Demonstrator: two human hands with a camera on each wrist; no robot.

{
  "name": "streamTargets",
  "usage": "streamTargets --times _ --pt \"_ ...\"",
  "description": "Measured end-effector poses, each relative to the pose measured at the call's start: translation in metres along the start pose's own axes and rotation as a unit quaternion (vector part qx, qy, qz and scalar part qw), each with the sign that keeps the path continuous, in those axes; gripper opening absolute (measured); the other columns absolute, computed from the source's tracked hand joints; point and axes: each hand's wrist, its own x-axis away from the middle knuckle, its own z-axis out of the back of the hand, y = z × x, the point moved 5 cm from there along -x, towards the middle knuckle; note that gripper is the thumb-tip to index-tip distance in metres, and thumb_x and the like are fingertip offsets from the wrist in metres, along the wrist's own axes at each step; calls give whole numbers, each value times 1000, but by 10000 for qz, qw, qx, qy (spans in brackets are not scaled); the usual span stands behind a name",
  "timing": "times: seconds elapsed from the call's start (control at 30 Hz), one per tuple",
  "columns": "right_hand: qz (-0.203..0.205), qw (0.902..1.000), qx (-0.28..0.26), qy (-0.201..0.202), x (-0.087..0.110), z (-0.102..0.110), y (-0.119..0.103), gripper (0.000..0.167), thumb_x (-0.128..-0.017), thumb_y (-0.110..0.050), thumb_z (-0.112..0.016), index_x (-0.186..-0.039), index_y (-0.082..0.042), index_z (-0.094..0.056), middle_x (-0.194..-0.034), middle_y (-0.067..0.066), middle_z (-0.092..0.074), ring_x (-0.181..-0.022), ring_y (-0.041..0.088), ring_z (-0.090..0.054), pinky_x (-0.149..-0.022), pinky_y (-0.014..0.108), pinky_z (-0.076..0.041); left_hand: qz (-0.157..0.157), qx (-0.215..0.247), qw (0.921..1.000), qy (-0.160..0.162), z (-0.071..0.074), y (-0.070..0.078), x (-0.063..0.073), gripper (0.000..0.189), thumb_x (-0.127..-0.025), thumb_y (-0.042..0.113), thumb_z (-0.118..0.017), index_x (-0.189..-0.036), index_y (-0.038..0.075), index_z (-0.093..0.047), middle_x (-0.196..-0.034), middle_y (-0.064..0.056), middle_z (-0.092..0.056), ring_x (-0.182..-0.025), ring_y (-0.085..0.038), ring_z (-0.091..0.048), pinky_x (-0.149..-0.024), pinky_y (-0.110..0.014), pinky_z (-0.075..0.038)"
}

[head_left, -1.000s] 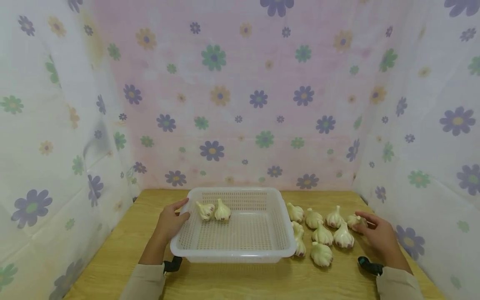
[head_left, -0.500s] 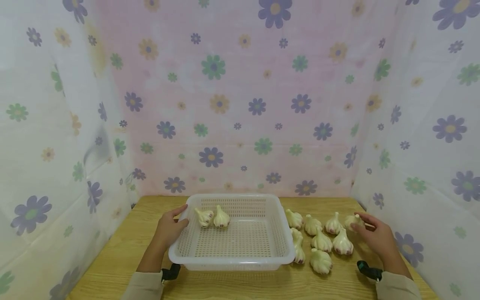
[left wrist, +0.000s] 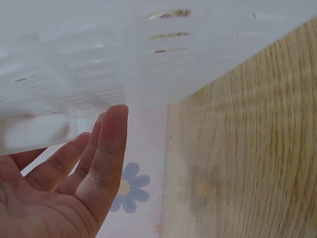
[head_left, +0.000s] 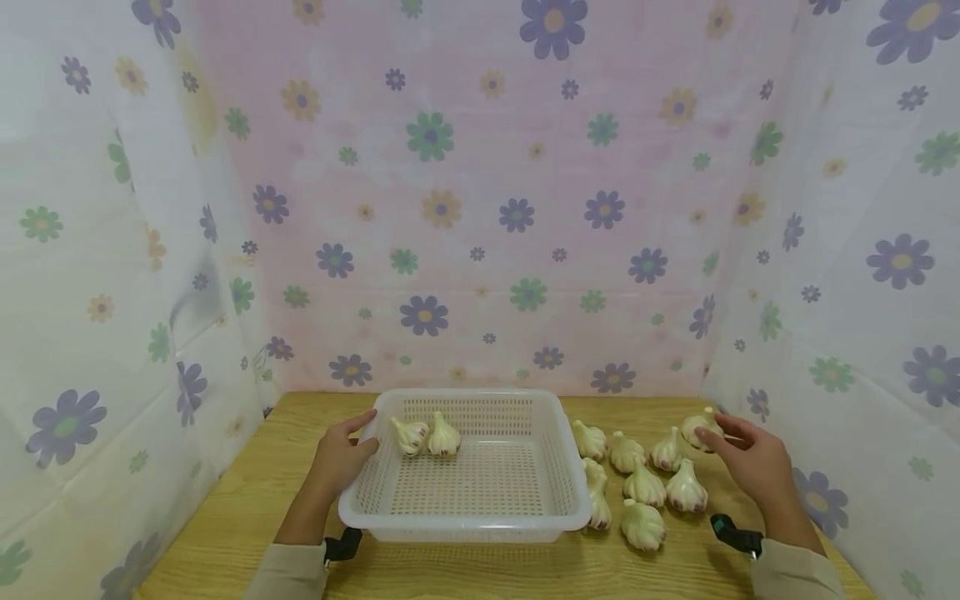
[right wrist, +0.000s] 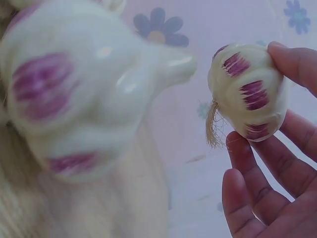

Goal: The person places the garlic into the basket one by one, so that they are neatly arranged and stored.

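A white slotted plastic basket (head_left: pixel 471 523) stands on the table with two garlic bulbs (head_left: pixel 445 435) inside at its far left. My left hand (head_left: pixel 337 457) holds the basket's left rim, thumb on top. In the left wrist view the fingers (left wrist: pixel 111 134) reach up under the rim against the side wall. At the far right, my right hand (head_left: pixel 753 462) pinches a garlic bulb (right wrist: pixel 252 94) between thumb and fingertips. That bulb is glossy cream with purple streaks and a tuft of roots. Close to the right wrist camera looms another garlic bulb (right wrist: pixel 84 94), blurred.
Several more garlic bulbs (head_left: pixel 643 483) lie in a loose group between the basket and my right hand, some against the basket's right side. The wooden table (head_left: pixel 247 475) is enclosed by flowered cloth walls (head_left: pixel 480 250) at the back and sides.
My right hand has taken hold of the farthest-right garlic bulb and raised it slightly, tilting it. The left hand and the basket keep their places; the head view has tipped upward a little.
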Motion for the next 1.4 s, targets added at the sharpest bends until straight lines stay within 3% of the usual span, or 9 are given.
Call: streamTargets --times 0.13,0.2,0.3,0.33,0.4,0.57,0.67,0.8,1.4 --pt "-5 10000 26 92 0 2 -6 84 -94 -64 -62 -151 -4 -52 -148 30 -53 -118 40 -66 -81 54 -60 -14 -23 10000 -5 0 0 0 61 -94 14 -62 -154 13 -52 -142 -32 -58 -92 -28 -74 -64 -39 -63" --pt "2 9999 10 115 -1 3 -8 83 -93 -64 -63 -151 -5 -53 -148 29 -53 -103 16 -72 -81 54 -60 -1 -26 10000 6 0 -1 0 61 -94 14 -62 -154 14 -52 -141 -32 -58 -91 -28 -74 -64 -38 -63" --pt "21 9999 -10 115 -1 5 -13 82 -93 -64 -64 -151 -7 -54 -148 28 -54 -85 -19 -55 -81 54 -60 5 -21 10000 26 0 -1 -1 61 -94 14 -62 -153 14 -52 -141 -32 -58 -91 -28 -74 -64 -38 -63" --pt "27 9999 -17 97 -1 5 -15 82 -93 -64 -63 -151 -8 -54 -148 28 -54 -82 -25 -46 -81 54 -59 1 -21 10000 30 0 -1 -1 61 -94 14 -62 -153 14 -52 -142 -32 -58 -92 -28 -74 -64 -38 -63" --pt "69 10000 -21 65 0 6 -20 81 -93 -65 -63 -151 -8 -54 -148 28 -55 -81 -28 -43 -82 55 -59 -22 -28 10000 48 0 -1 -2 60 -93 13 -62 -153 14 -53 -143 -31 -58 -93 -28 -74 -64 -38 -63" --pt "209 9998 6 -41 2 6 -38 80 -94 -64 -62 -151 -9 -55 -147 27 -56 -88 -20 -49 -82 53 -59 -61 -58 9999 80 -1 0 -2 60 -93 13 -62 -153 13 -53 -145 -30 -56 -96 -29 -74 -65 -38 -63" --pt "312 9995 29 -75 5 4 -48 78 -95 -63 -62 -150 -9 -55 -147 26 -56 -99 8 -68 -83 54 -59 -25 -48 10000 82 -1 -1 -1 60 -93 14 -62 -153 13 -53 -144 -30 -57 -96 -29 -74 -65 -38 -64" --pt "579 9982 90 -108 4 0 -61 75 -97 -60 -61 -150 -9 -55 -144 27 -58 -120 46 -62 -85 59 -57 31 -39 10000 84 -1 -2 -1 60 -93 14 -63 -153 14 -54 -142 -31 -58 -94 -29 -74 -64 -38 -64" --pt "1172 9911 -192 -609 -13 -31 -133 73 -95 -60 -63 -148 -10 -58 -142 21 -63 -123 42 -62 -92 58 -57 3 -204 9998 90 0 1 -1 60 -93 14 -62 -153 13 -53 -142 -31 -59 -98 -31 -74 -65 -39 -64"
